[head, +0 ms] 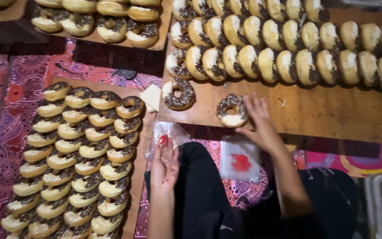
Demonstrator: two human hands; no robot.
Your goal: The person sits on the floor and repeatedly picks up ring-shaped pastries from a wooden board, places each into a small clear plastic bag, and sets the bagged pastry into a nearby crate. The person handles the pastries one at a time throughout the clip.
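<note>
My right hand [258, 120] reaches onto the wooden board [315, 113] ahead and its fingers touch a chocolate-sprinkled doughnut [232, 110] near the board's front edge. My left hand [164, 164] is raised by my knee and pinches a small clear plastic bag [159, 136] with a red mark. A second clear bag with a red print [240, 160] lies on my lap below the right hand. Another sprinkled doughnut [178, 93] lies flat at the board's left corner.
Rows of sprinkled doughnuts [288, 48] stand on edge along the far part of the board. A long wooden tray [137, 177] at the left holds several rows of doughnuts. Another doughnut tray [164, 26] sits at the top. A patterned cloth [13, 97] covers the floor.
</note>
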